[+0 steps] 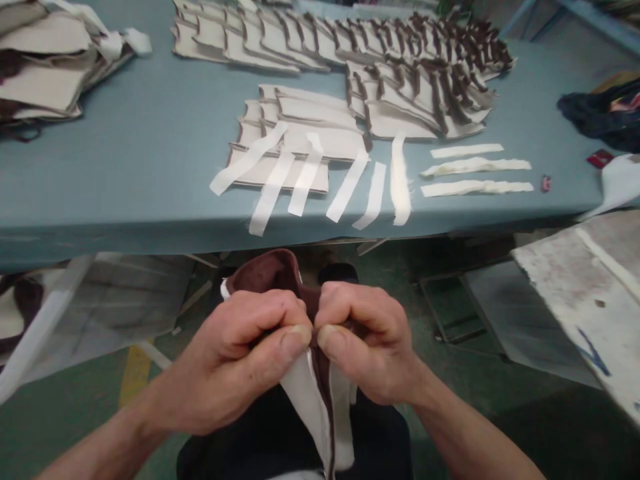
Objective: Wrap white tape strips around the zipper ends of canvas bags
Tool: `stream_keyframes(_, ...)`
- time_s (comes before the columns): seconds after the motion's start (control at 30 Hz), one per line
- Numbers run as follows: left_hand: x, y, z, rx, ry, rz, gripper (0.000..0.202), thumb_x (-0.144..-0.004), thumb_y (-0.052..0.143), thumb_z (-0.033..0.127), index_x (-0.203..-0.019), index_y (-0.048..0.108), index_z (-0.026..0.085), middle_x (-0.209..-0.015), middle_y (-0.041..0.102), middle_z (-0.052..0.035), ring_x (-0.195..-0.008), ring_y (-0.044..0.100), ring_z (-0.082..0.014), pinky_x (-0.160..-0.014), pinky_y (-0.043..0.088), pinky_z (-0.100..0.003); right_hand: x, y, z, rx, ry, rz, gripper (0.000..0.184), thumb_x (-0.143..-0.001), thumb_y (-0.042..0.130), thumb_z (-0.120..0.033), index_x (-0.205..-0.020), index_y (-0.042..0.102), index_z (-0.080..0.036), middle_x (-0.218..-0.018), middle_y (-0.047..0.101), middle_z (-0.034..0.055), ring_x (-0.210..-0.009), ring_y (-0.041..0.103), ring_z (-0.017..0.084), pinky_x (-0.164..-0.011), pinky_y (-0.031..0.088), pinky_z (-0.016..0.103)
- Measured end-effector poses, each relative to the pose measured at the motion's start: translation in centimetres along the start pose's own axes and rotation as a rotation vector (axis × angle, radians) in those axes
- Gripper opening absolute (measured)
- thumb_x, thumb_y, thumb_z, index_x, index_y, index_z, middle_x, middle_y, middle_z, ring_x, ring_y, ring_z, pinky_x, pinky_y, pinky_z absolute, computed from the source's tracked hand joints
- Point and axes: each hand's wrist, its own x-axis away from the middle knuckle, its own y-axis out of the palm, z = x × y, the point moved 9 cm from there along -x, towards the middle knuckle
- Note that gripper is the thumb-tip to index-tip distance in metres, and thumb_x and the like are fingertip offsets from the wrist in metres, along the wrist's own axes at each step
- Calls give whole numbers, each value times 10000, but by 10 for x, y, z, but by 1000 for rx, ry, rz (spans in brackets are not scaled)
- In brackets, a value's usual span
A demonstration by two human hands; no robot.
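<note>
Between my two hands is a brown and cream leather piece (273, 272), its cream underside hanging down over my lap. My left hand (250, 353) pinches its edge between thumb and curled fingers. Close beside it, my right hand (365, 340) pinches the same edge, so the two thumbs almost meet. A brown seam or fold runs down below the thumbs between two cream flaps. What exactly the piece is I cannot make out, and the fingers hide the gripped edge.
A blue-green table (125, 167) stands ahead. On it lie white strips (273, 193), cream strips (477, 167), stacked cream panels (315, 140) and long rows of brown-edged pieces (310, 40). More pieces (45, 60) lie at left. A stained board (595, 287) juts in at right.
</note>
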Motion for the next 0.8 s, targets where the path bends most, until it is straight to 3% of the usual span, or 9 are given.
stream_keyframes(0.1,4,2,-14,237,1,163,391,-1078,479,418,-740,454,222,-623,416,54,-508,376,-100,-443,334,-229,6,7,23,-281,129,102,265,-932,636,-270,-702,518,-217,-612,438,-61,-533,369,100,-509,322,251)
stream_keyframes(0.17,6,0,-16,234,75,260,391,-1093,452,445,-771,473,222,-636,445,49,-501,397,-97,-438,344,-221,10,11,34,-393,159,169,323,-944,653,-365,-700,505,-215,-620,410,-58,-548,345,107,-520,302,260)
stream_keyframes(0.3,16,-10,3,-243,365,411,193,-1061,515,227,-888,600,213,-696,609,24,-600,574,-113,-562,443,-233,21,24,63,-505,363,229,375,-936,652,-480,-715,509,-212,-654,421,-46,-602,366,124,-574,326,270)
stream_keyframes(0.4,20,-16,0,-427,413,447,125,-1006,548,118,-954,622,204,-755,675,18,-650,642,-118,-628,484,-233,24,31,71,-530,436,204,359,-952,615,-490,-748,521,-209,-664,439,-47,-599,355,122,-580,323,269)
stream_keyframes(0.5,20,-21,-7,-313,381,400,129,-1028,541,152,-923,596,203,-749,643,30,-640,611,-106,-618,474,-222,17,24,57,-364,352,144,296,-995,556,-410,-779,538,-208,-690,453,-44,-620,384,125,-601,338,270)
stream_keyframes(0.6,18,-23,-4,-205,344,295,171,-1046,546,207,-878,582,206,-713,598,45,-610,558,-102,-592,441,-227,5,18,28,-68,199,-5,203,-993,495,-237,-801,555,-209,-704,483,-43,-627,442,120,-609,356,263)
stream_keyframes(0.7,15,-22,6,-227,288,128,148,-1027,580,181,-881,592,206,-701,587,68,-580,529,-82,-574,411,-212,-3,14,-6,214,-21,-116,178,-950,486,-118,-816,567,-203,-728,564,-27,-656,514,119,-644,392,263)
stream_keyframes(0.8,12,-20,15,-336,232,-33,134,-1012,598,167,-883,590,201,-713,593,75,-584,520,-70,-567,389,-199,-2,14,-31,487,-209,-176,178,-981,498,-102,-856,596,-182,-713,595,-11,-646,512,130,-664,402,287)
